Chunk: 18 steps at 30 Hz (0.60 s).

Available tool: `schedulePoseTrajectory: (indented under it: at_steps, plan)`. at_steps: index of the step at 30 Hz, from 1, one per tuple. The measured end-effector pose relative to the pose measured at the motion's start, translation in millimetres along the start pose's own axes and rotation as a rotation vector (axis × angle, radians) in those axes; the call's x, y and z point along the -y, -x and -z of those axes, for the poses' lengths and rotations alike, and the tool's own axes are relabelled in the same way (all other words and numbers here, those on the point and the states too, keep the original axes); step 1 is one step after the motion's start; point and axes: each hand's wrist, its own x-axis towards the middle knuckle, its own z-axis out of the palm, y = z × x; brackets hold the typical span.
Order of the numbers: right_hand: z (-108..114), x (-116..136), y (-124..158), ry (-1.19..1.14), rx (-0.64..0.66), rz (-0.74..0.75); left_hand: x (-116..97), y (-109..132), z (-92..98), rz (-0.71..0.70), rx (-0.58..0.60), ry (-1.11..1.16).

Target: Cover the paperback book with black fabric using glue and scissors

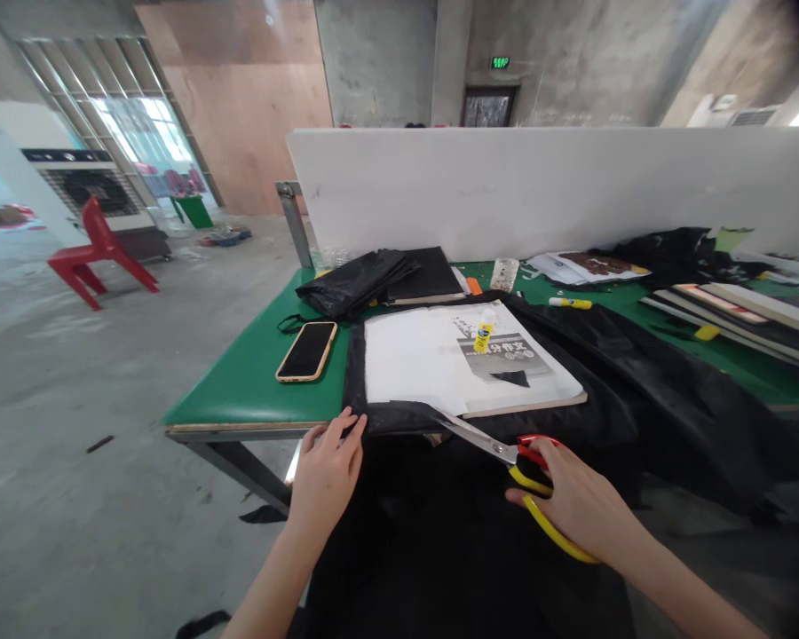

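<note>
A white board or thick book [413,355] with a printed grey panel lies on black cloth [390,414], near the table's front edge. My left hand [329,461] is at the cloth's near left corner, thumb and fingertips closed on its edge. In my right hand [579,497] are scissors [496,446] with red and yellow handles. The handles are spread apart, and the blades point left along the near strip of cloth; the lower blade is largely hidden. A yellow glue stick [484,331] stands on the white surface, behind a small black scrap [511,379].
A phone [307,351] lies left on the green table [240,377]. Behind are folded black material [356,280], a clear cup [504,274] and another glue stick [571,303]. Stacked boards [746,324] sit right, before a white partition [539,191]. A red chair [99,253] stands left.
</note>
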Motion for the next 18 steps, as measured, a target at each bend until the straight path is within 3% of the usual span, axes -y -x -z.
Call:
schedulePoseTrajectory:
  at_steps: [18]
  plan:
    - [4.9,12.3,-13.1,0.022,-0.040,0.052,1.2,0.3,-0.6,0.006,0.006,0.003]
